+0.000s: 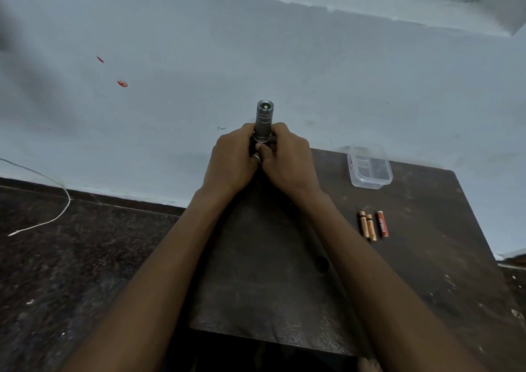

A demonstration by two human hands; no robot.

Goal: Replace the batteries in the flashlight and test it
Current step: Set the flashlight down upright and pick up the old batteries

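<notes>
A grey metal flashlight point(264, 119) points away from me toward the wall, its lens end sticking out beyond my fingers. My left hand point(231, 163) and my right hand point(287, 159) both wrap around its lower body, which is hidden inside them. A thumb rests on the barrel just below the head. No light shows at the lens. Three small batteries lie side by side on the dark wooden table point(427, 257) to the right: two copper-coloured batteries point(367, 225) and one red battery point(382, 223).
A clear plastic container point(369, 167) stands at the table's back right, near the pale blue wall point(313, 72). A white cable point(51, 198) trails over the dark speckled floor at the left. Two red marks point(122, 83) dot the wall.
</notes>
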